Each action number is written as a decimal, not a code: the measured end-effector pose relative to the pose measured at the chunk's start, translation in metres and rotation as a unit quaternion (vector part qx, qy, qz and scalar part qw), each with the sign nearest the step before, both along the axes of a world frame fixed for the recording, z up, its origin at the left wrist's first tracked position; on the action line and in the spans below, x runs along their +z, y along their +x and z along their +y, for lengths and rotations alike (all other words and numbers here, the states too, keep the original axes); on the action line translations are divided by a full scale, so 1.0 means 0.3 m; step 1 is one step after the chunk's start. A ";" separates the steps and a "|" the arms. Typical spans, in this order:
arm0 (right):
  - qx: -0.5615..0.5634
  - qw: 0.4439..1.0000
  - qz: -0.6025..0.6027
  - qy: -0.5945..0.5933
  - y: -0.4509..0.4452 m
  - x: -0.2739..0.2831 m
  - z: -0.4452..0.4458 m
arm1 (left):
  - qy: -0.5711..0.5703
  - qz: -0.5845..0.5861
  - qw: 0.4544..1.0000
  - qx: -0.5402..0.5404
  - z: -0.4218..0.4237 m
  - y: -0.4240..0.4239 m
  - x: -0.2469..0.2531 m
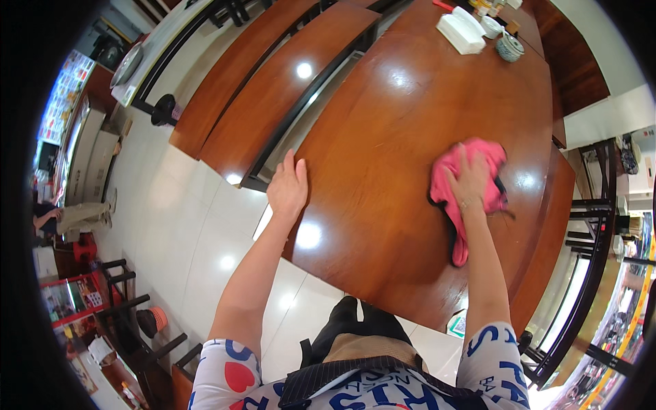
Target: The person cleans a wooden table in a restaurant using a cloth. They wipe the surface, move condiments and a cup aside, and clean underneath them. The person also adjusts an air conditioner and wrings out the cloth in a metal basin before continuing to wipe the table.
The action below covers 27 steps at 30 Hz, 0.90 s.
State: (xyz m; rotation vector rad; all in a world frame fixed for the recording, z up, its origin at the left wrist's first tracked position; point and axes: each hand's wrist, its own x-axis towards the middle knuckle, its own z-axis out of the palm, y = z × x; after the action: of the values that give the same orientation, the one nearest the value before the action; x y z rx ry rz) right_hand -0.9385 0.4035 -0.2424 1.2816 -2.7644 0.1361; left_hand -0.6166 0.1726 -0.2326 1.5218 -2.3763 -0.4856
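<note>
A brown wooden table [379, 205] with a glossy top stretches out before me. My right hand [469, 179] lies flat with spread fingers on a crumpled pink cloth [443, 177] on the right part of the tabletop. The cloth has dark edges, and one end trails towards me beside my wrist. At the table's left edge is my left hand [288, 185], its fingers extended and nothing held in it; whether it rests on the edge I cannot tell.
A white tissue holder [461, 31], a lidded patterned jar [509, 47] and bottles stand at the table's far end. Wooden benches [287, 92] flank the left side, another bench [548, 230] the right. A person [77, 218] is at the far left.
</note>
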 end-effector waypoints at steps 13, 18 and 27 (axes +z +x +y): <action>0.570 0.809 -0.147 0.012 0.938 0.045 -0.266 | 0.094 0.355 0.920 0.139 0.020 0.278 -0.012; 0.481 0.844 -0.230 0.051 0.775 0.083 0.215 | -0.046 0.179 0.979 0.087 0.366 0.211 0.068; 0.265 0.960 -0.093 0.004 -0.130 0.074 0.655 | -0.052 0.142 0.968 0.199 1.122 -0.067 0.011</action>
State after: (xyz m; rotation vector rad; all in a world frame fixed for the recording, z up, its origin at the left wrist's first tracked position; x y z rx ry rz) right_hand -0.9775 0.6001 -0.2201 2.0790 -2.4802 0.2929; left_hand -0.6366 0.5092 -0.2292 1.6953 -1.7953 -0.4413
